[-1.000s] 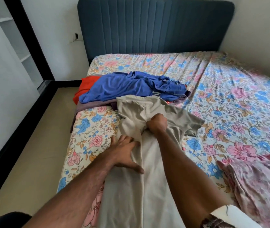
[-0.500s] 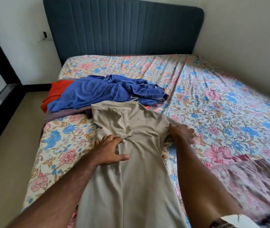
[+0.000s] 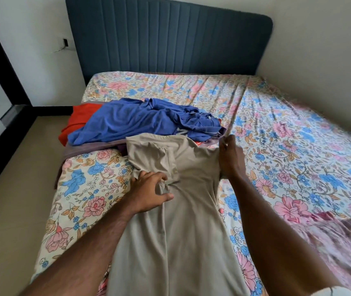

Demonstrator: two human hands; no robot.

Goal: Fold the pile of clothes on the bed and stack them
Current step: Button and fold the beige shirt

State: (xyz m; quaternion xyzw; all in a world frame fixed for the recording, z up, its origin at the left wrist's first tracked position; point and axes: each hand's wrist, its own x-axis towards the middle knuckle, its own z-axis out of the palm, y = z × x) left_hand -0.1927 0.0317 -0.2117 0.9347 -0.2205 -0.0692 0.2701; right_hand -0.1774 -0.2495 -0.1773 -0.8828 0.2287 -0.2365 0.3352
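A beige shirt [image 3: 183,210] lies spread lengthwise on the floral bed sheet [image 3: 298,167] in front of me. My left hand [image 3: 149,193] rests on the shirt's left side, its fingers bunching a fold of the cloth. My right hand [image 3: 230,157] grips the shirt's right shoulder edge and holds it a little off the bed. Behind the shirt sits the pile of clothes: a blue garment [image 3: 144,120] on top, an orange one [image 3: 80,118] and a grey-brown one [image 3: 89,148] under it.
A pink floral cloth [image 3: 337,238] lies at the bed's right front. The dark blue headboard [image 3: 166,39] stands at the back, with a wall to the right. Bare floor [image 3: 10,199] runs along the bed's left side.
My right hand slid from the shirt's middle out to its right edge, then lifted that edge toward the collar. The left hand's fingers curled into the cloth. The camera turned right.
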